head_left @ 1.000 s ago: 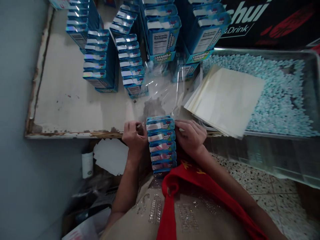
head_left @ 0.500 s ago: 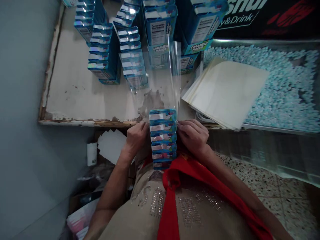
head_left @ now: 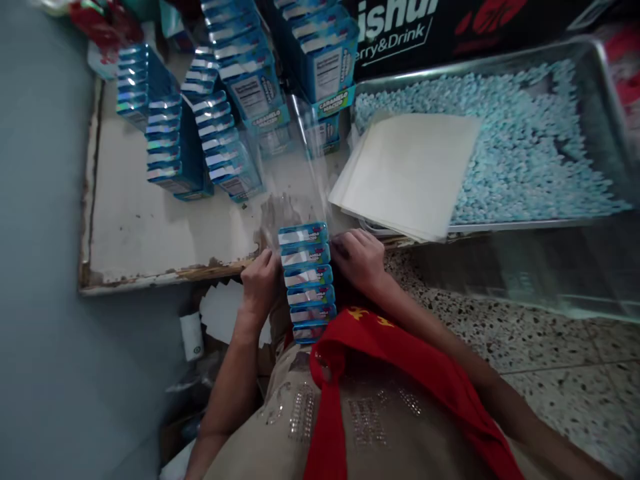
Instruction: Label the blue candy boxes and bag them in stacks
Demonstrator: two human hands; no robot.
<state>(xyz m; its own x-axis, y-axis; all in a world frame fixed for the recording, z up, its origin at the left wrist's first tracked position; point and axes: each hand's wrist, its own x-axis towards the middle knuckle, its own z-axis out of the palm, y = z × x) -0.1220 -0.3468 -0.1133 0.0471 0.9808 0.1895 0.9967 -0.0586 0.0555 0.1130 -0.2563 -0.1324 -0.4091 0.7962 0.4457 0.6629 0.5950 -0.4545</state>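
A stack of blue candy boxes point(head_left: 309, 276) stands upright against my body at the table's front edge, their narrow ends facing up. A clear plastic bag point(head_left: 295, 177) surrounds the boxes, its loose length stretching forward over the tabletop. My left hand point(head_left: 260, 283) is closed at the left side of the boxes, fingertips pinched on the plastic. On the opposite side, my right hand point(head_left: 361, 260) is curled shut against the bag's right edge. The exact grip of both hands is partly hidden by blur and shadow.
More blue box stacks point(head_left: 175, 143) cover the table's back left. A metal tray point(head_left: 530, 225) of pale blue candies point(head_left: 530, 147) lies right, with cream paper sheets point(head_left: 410, 170) over its corner. The worn table edge point(head_left: 170, 277) runs in front; a black carton point(head_left: 400, 33) stands behind.
My view has swung to the right, so the table and stacks sit further left and more of the tray shows. Both hands stay beside the bagged boxes.
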